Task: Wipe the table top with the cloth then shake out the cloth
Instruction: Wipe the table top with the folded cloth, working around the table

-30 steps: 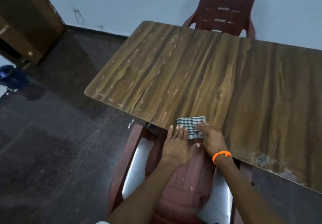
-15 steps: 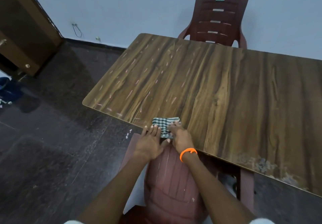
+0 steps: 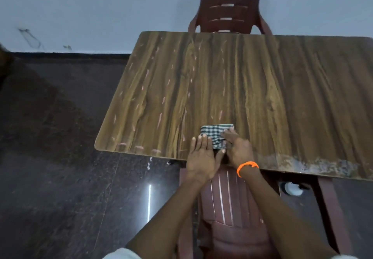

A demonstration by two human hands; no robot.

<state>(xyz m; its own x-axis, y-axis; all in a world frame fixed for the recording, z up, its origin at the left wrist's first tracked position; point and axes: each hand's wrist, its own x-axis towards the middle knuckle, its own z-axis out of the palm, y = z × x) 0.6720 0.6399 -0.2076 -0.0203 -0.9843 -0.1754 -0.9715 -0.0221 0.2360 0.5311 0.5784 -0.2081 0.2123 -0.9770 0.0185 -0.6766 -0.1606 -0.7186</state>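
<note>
A small folded green-and-white checked cloth (image 3: 214,134) lies on the wooden table top (image 3: 252,89), close to its near edge. My left hand (image 3: 200,159) lies flat with fingers together, its fingertips touching the cloth's left side. My right hand (image 3: 238,147), with an orange band on the wrist, presses its fingers onto the cloth's right part. Neither hand has closed around the cloth. The near right strip of the table top shows pale worn patches (image 3: 314,164).
A dark red plastic chair (image 3: 228,202) stands under the near edge, below my arms. A second red chair (image 3: 230,6) stands at the far side against the pale wall. Dark glossy floor (image 3: 60,158) spreads to the left. A small white object (image 3: 293,188) sits under the table.
The view has swung so the table now runs square to me. Both hands stayed on the cloth at the near edge; the cloth has barely shifted on the table.
</note>
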